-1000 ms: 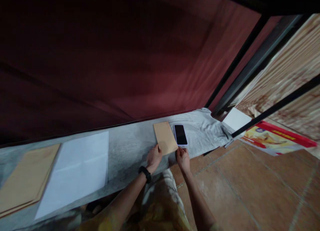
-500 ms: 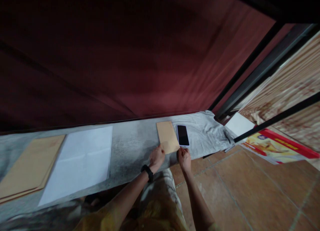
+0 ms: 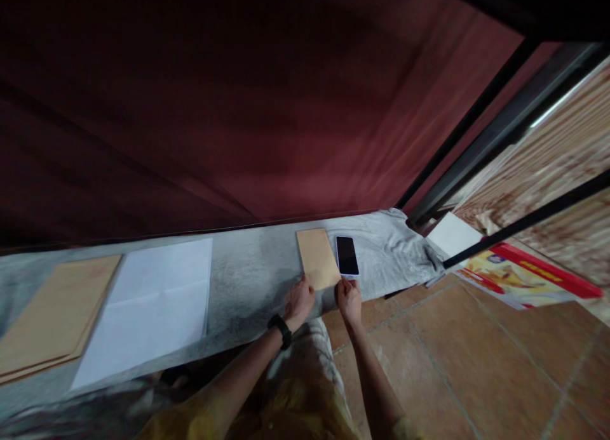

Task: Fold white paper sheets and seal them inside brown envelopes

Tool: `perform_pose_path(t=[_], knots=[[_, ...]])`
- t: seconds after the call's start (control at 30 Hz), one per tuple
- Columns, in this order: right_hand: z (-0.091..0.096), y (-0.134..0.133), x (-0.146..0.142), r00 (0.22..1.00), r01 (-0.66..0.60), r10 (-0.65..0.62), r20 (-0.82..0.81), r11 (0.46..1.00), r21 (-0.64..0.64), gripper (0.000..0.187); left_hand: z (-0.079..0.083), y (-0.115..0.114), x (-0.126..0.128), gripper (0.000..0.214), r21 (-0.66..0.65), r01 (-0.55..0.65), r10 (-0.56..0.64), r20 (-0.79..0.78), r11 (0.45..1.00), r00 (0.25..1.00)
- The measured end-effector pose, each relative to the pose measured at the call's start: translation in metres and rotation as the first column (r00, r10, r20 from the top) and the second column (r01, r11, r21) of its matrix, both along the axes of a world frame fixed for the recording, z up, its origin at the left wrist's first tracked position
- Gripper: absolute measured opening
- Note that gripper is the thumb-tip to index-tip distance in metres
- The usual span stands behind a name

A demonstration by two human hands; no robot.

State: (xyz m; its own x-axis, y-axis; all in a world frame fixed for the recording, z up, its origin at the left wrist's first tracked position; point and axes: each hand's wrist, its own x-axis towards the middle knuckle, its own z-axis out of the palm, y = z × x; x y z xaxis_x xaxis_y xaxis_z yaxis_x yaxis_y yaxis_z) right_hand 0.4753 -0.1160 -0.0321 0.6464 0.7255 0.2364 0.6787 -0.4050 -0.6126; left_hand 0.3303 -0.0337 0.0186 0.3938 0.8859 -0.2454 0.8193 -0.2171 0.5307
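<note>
A small brown envelope (image 3: 318, 256) lies on the grey cloth, its near end towards me. My left hand (image 3: 299, 300), with a black band at the wrist, pinches its near left corner. At the near right corner, the fingers of my right hand (image 3: 349, 300) are closed on the same envelope. A phone (image 3: 347, 256) with a dark screen and pale case lies just right of the envelope, beyond my right hand. Further left are a stack of white paper sheets (image 3: 150, 306) and a pile of larger brown envelopes (image 3: 60, 313).
The grey cloth (image 3: 252, 256) covers a long narrow bench against a dark red curtain (image 3: 286, 141). Black metal bars (image 3: 471, 122) stand at the right. A printed red and yellow box (image 3: 528, 275) and a white panel (image 3: 454, 233) rest beyond the bench's end, above the tiled floor (image 3: 457, 351).
The view has shifted very slightly. Both hands stay at the near corners of the envelope, with no clear movement of it on the cloth.
</note>
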Motion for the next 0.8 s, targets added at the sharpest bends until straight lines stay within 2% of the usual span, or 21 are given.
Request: perform_pose_path(t=[0.17,0.43,0.63,0.73,0.8], knots=[[0.002,0.001,0.000,1.000,0.003,-0.003,-0.009,1.000,-0.010,0.048,0.004,0.000,-0.001,0.033,-0.007,0.053,-0.054,-0.080,0.999,0.995],[-0.001,-0.002,0.001,0.995,0.000,0.006,-0.104,0.998,0.067,0.047,0.003,0.000,-0.005,0.033,0.002,0.055,-0.055,-0.009,0.998,0.998],[-0.006,-0.015,-0.008,0.983,0.074,-0.038,-0.182,0.977,0.200,0.043,-0.006,-0.007,-0.036,0.046,-0.018,0.074,-0.073,0.077,0.997,0.994],[-0.003,-0.025,-0.022,0.986,0.051,-0.005,-0.169,0.961,0.270,0.035,-0.016,-0.015,-0.062,0.049,0.120,0.095,-0.112,0.149,0.988,0.982],[0.000,-0.029,-0.035,0.989,-0.001,0.044,-0.141,0.956,0.293,0.031,-0.025,-0.022,-0.079,0.047,0.256,0.130,-0.186,0.207,0.958,0.961]])
